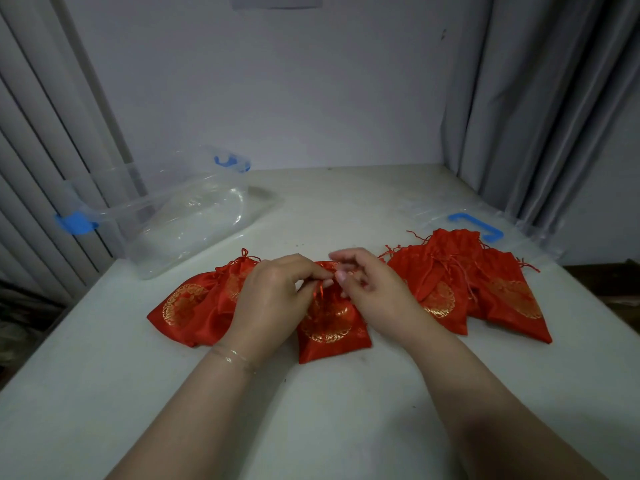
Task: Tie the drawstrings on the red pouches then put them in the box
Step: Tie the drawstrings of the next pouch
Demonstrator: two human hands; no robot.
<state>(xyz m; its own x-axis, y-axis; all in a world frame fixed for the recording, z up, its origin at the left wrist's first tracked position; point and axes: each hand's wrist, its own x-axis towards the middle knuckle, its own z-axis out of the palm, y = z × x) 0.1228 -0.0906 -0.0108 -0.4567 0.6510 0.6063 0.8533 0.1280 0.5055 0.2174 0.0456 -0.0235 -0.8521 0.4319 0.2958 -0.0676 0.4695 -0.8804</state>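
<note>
My left hand and right hand pinch the thin red drawstring of the red satin gold-patterned pouch on the white bench, fingers clamped.

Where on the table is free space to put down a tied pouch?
Bare table lies near the person, around the forearms, and at the back between the clear box and the lid. The middle row is crowded: left pouches, middle pouch under both hands, right pouches.
</note>
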